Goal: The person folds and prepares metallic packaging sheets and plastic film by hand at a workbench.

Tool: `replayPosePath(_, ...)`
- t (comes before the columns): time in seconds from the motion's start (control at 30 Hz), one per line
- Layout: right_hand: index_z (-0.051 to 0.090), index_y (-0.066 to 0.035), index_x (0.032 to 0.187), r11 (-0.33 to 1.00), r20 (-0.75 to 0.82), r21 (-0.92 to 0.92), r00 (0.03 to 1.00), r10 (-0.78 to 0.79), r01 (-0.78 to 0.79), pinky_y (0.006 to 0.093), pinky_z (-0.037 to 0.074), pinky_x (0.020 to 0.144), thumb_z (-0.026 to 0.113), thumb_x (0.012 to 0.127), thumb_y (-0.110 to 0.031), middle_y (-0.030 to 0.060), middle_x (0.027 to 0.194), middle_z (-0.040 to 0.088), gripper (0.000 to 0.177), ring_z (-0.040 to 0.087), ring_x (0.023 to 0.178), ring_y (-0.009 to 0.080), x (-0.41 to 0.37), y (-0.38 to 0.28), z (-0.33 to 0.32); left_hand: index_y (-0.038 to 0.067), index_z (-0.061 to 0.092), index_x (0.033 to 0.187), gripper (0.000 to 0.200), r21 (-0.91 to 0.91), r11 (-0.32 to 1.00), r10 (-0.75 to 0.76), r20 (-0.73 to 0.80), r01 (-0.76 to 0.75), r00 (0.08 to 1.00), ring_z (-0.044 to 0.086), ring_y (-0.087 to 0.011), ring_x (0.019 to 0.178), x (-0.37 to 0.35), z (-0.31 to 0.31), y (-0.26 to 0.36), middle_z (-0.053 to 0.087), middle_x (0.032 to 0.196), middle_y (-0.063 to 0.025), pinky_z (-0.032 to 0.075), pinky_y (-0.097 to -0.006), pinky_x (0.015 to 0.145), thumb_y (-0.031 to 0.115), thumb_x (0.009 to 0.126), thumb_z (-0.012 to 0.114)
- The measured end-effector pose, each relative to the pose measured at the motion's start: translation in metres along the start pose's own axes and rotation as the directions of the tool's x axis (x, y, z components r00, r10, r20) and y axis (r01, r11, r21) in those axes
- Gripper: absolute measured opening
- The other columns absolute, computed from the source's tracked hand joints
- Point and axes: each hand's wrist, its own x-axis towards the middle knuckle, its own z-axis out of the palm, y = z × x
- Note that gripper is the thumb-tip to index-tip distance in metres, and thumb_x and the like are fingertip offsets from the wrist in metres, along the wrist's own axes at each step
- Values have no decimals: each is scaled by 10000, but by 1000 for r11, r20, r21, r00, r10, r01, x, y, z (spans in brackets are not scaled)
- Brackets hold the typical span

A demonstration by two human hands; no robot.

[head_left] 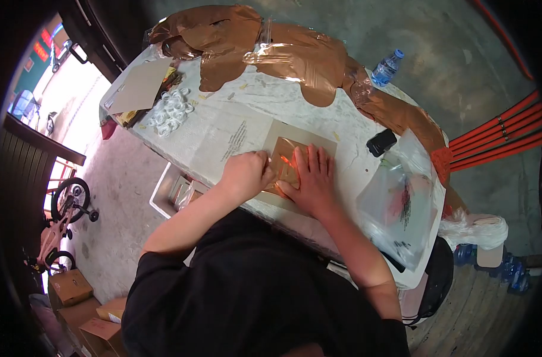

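On the table lies a beige cardboard square (324,143) with a small shiny copper-coloured sheet (286,149) on top of it. My right hand (312,181) is pressed flat over the sheet's right part, fingers apart. My left hand (247,175) is closed at the sheet's left edge, its fingertips curled under; what they hold, if anything, is hidden. Beneath and left of the cardboard is a clear plastic bag (214,143) with dark print.
Large copper-coloured foil pieces (229,27) cover the table's far edge. A water bottle (387,68), a black object (381,143) and printed plastic bags (396,202) are on the right. White rings (171,112) and a cardboard sheet (141,85) lie left. A white box (167,191) stands below the table.
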Motion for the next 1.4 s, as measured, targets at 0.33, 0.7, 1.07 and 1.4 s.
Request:
replayPosePath(0.33,260,-111,1430,1000,-33,25,999,5,-4,566,91,1097,584,770,-552,203,1467,217,858,166,1357,407,0,-2,-2,31,627,839,189,-341,940,58,244,30,968,615,-324,774,6,-30,-36,637,812,-154,496,-410,696,210,778,631)
replayPosePath(0.7,218,-118,1450,1000,-18,2,1000,-4,4,564,78,1100,601,747,-562,199,1487,183,915,140,1373,401,0,2,0,11,373,1369,802,-44,859,506,215,-510,835,261,-277,1372,16,-4,-50,345,1445,-135,202,-449,1119,505,792,629)
replayPosePath(1.07,72,-18,1463,997,459,-20,887,-52,69,510,-8,1120,675,613,-677,177,1532,59,1233,41,1429,257,-7,61,-57,19,412,1344,794,5,870,474,261,-492,841,265,-274,1367,20,-9,-43,342,1446,-133,218,-445,1115,526,774,632)
replayPosePath(1.4,69,-6,1459,999,447,-3,893,-43,49,513,-34,1115,700,605,-654,193,1526,77,1243,42,1427,279,-10,60,-54,20,362,1371,779,-35,869,491,173,-493,854,229,-278,1383,13,-3,-46,309,1462,-145,183,-447,1126,507,814,605)
